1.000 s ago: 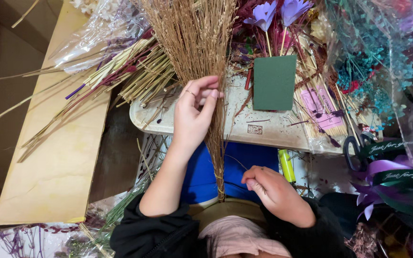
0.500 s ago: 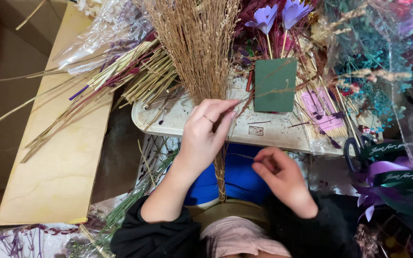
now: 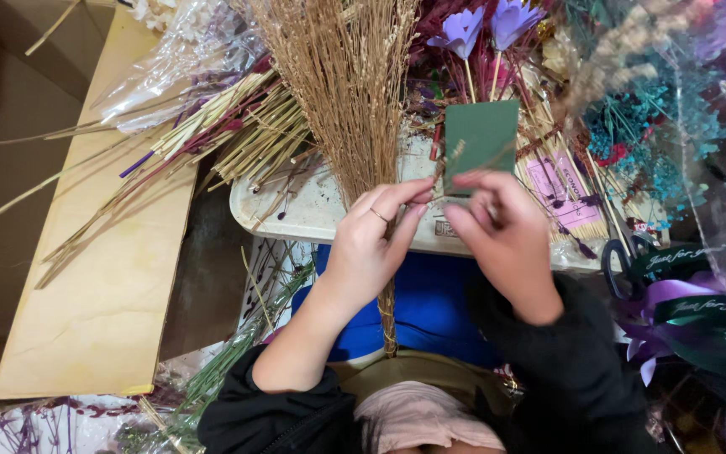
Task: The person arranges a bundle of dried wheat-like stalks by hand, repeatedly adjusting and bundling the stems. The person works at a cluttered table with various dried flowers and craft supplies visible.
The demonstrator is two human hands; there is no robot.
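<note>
Your left hand's fingers (image 3: 397,206) are wrapped closed around the dried grass bundle (image 3: 346,92), gripping it where the stems narrow, a ring showing on one finger. The bundle stands upright from your lap, its tan heads fanning out above the tray's far side. Your right hand (image 3: 502,240) sits just beside the left, its fingertips (image 3: 472,181) pinched shut on a thin sprig near the bundle. Behind them lies a dark green card (image 3: 482,133) on the cream tray (image 3: 296,214). Pale straw stalks (image 3: 245,126) spread to the left over a brown cardboard sheet (image 3: 102,277). Purple paper flowers (image 3: 485,23) rise beyond, and purple ribbon (image 3: 674,311) lies at right.
</note>
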